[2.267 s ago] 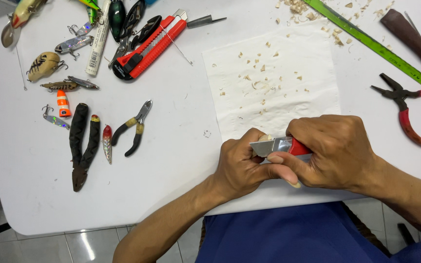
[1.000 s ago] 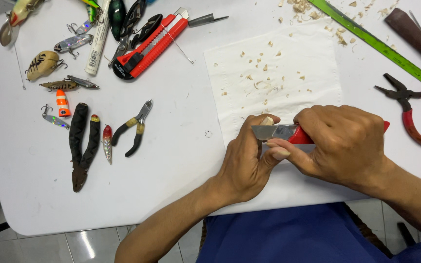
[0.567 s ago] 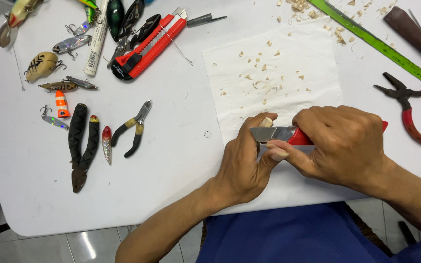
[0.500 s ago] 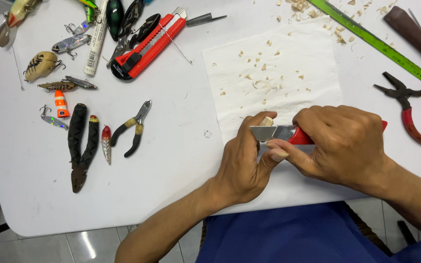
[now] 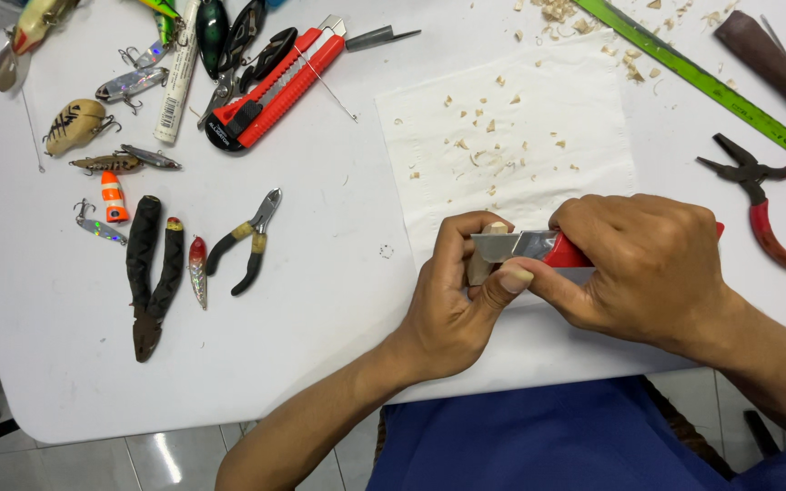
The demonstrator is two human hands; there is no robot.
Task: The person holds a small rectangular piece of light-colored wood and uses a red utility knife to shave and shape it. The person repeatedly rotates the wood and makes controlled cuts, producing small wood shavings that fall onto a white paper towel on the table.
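Wood, a small pale peg (image 5: 487, 256), sat pinched in my left hand (image 5: 455, 305), fingers curled round it and the thumb pressed up against the blade from below. My right hand (image 5: 649, 268) was closed tight on a red knife (image 5: 539, 246), whose steel blade lay flat across the top of the peg, edge toward the left. Both hands met at the near edge of the table (image 5: 338, 300), just over my blue lap.

Beyond the hands, a white paper sheet (image 5: 539, 118) lay spread on the table, speckled with pale shavings (image 5: 488, 155); the peg and blade hovered over its near edge. More shavings were scattered past its far corner, beside a green ruler (image 5: 698, 80) running diagonally toward the right. A dark brown handle (image 5: 770, 65) lay beyond the ruler. Red-handled pliers (image 5: 761, 195) rested to the right of my right hand, well apart from the sheet.

To the left of the sheet lay a large red cutter (image 5: 275, 86), its blade end pointing away from me. Nearer, small black-handled pliers (image 5: 247, 241) lay open. Left of them sat two dark soft lures (image 5: 152, 273), a small red lure (image 5: 197, 268) and an orange-and-white float (image 5: 114, 195). Further lures (image 5: 79, 127), shiny and painted, were clustered at the far left corner.
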